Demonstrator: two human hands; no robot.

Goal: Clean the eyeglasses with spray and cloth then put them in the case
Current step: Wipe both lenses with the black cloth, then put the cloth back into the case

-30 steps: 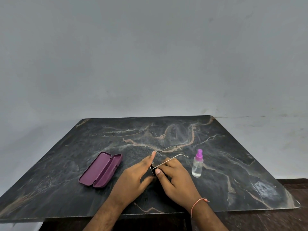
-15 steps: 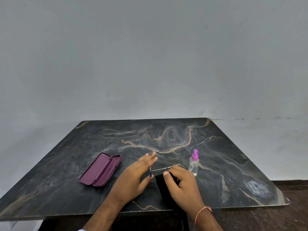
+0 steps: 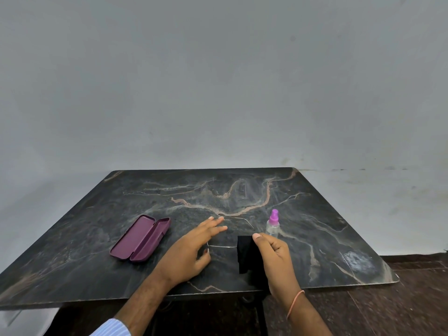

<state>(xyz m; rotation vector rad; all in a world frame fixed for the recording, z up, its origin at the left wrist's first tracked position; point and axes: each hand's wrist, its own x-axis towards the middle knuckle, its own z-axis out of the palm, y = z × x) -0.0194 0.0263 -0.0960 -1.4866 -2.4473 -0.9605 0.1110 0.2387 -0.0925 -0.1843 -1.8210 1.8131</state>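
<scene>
Two hands work near the front edge of a dark marbled table. No writing or brand can be read on anything here.

The left hand reaches forward from a striped sleeve, palm down, fingers nearly straight and spread over the left part of the glasses. Its thumb curls under toward the frame's near corner; whether it truly pinches the frame cannot be told, since the hand hides the lenses. Two thin wire temples show to the right of it: the far one runs from the fingertips and bends down at its end, the near one runs straight toward the cloth.

The right hand is raised just beside the glasses, fingers curled, thumb up, its grip closed on the black cloth, which hangs from the fingers in a loose fold. The near temple's end meets the cloth's left edge. A thin orange band circles the right wrist.

Behind the right hand, near its knuckles, stands a clear spray bottle with a pink-purple nozzle, upright on the table.

Well left of the left hand lies the case, maroon, open flat with both halves facing up, set at a slant.

A plain grey wall rises behind the table.
</scene>
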